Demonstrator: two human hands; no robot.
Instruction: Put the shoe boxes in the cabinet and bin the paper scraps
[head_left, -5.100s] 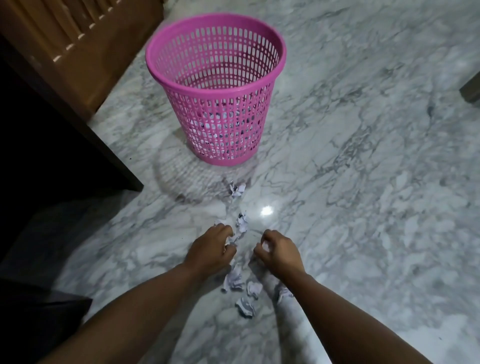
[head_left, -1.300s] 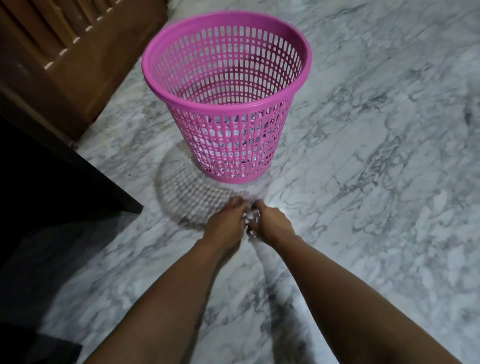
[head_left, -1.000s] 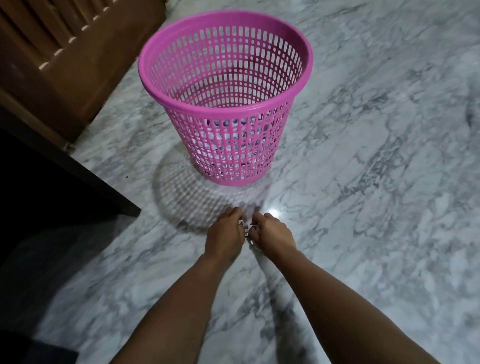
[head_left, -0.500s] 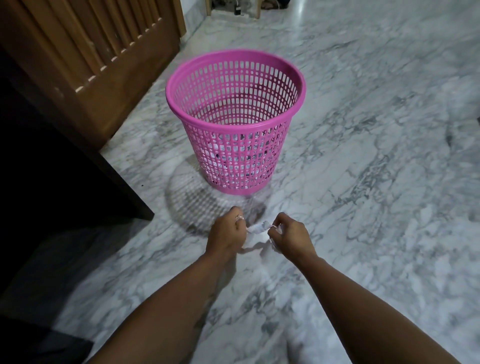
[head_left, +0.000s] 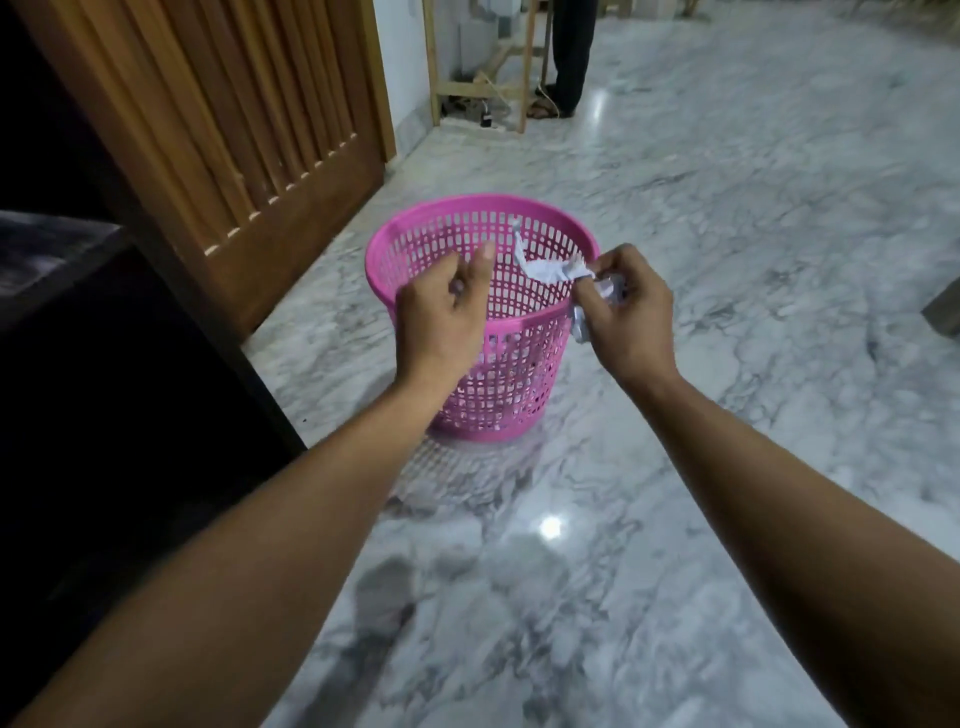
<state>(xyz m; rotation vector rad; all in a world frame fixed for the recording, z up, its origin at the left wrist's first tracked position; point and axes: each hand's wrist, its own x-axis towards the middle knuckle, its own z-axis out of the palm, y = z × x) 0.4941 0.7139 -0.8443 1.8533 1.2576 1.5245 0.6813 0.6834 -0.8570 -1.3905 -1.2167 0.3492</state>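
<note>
Here the right hand (head_left: 623, 306) pinches crumpled white scraps (head_left: 550, 270) over the pink bin's (head_left: 498, 374) right rim, one strip trailing inward, while the left hand (head_left: 447, 306) hovers half-curled, seemingly empty.

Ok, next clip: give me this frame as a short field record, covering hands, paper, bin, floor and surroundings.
left hand: raised over the bin's near rim, fingers loosely curled; a bit of white shows inside them, unclear what
right hand: closed on paper scraps, at the bin's right rim
paper: a crumpled white strip sticks out over the bin opening
pink bin: upright on the floor, mesh walls; contents unclear
marble floor: no loose scraps visible
wooden slatted door: left of the bin
shoe boxes: none in view
</note>
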